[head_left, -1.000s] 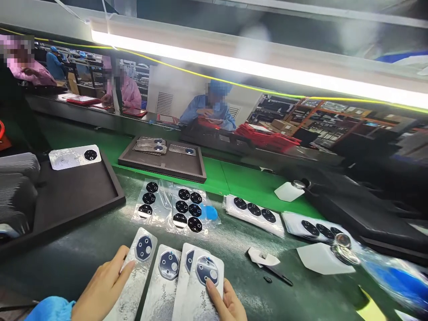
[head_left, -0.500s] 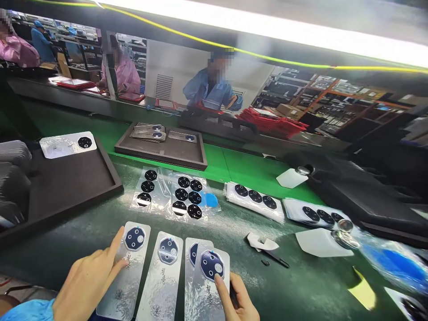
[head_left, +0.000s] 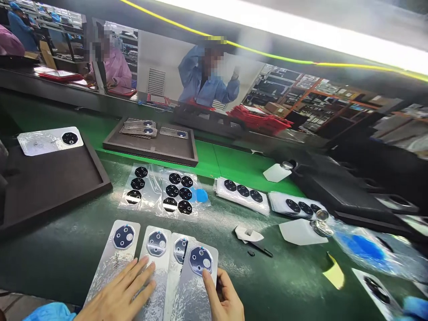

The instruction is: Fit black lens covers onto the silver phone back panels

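In front of me lie several silvery phone back covers, each with a dark-blue camera plate near its top. My right hand (head_left: 225,296) grips the rightmost phone back cover (head_left: 192,298), its thumb on the front near the camera plate. That cover overlaps another phone back cover (head_left: 178,243) lying under its left side. My left hand (head_left: 123,290) is spread flat, fingers stretched across the lower part of the second phone back cover (head_left: 160,272) and the edge of the leftmost phone back cover (head_left: 112,258).
Clear sheets (head_left: 154,211) with black camera stickers lie beyond the covers; stacked sticker sheets (head_left: 240,203) are to their right. Dark trays (head_left: 103,185) hold more covers. White bottles (head_left: 294,234), a black tool (head_left: 264,250) and a yellow scrap (head_left: 336,274) lie rightward. Blue cloth (head_left: 416,307) shows bottom right.
My left hand has moved right and down, from the leftmost cover's edge onto the second cover. The right hand still holds its cover. The whole view has shifted slightly.
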Demonstrator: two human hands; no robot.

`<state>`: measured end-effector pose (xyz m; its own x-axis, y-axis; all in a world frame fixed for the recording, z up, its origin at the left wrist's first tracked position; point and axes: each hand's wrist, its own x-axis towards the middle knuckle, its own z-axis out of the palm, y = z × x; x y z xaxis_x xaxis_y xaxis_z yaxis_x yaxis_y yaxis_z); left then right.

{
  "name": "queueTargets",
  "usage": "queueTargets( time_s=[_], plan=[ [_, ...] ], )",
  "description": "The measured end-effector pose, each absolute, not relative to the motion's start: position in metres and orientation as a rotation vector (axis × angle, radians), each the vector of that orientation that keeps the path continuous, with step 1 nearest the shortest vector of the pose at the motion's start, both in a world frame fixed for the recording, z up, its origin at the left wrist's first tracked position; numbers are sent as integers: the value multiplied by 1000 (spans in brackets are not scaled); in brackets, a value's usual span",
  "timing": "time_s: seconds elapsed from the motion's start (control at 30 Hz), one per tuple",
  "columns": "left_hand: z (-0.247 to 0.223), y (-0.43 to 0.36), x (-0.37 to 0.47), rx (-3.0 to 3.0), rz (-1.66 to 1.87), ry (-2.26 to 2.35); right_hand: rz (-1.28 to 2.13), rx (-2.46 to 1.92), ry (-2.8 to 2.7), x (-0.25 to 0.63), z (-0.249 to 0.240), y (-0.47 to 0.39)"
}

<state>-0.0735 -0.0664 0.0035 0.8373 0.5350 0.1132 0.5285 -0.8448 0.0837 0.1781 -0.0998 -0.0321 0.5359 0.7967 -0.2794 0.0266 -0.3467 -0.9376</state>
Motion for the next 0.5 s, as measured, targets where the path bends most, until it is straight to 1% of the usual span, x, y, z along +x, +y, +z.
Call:
queueTargets(
  time_s=[0.13,0.2,0.4,0.5],
  plan=[
    [2,-65,-77,2995,204,847,1188,-1588,-631,204,-23,-95],
    [-2,-65,-79,3010,217,845,1249,-1558,-649,221,-19,-92],
    [-12,-70,-82,3003,321,905,1142,-1638,-855,251,-25,-89],
    [-1,-68,-70,3032,366,836,926,-1863,-1064,254,-34,-90]
  ],
)
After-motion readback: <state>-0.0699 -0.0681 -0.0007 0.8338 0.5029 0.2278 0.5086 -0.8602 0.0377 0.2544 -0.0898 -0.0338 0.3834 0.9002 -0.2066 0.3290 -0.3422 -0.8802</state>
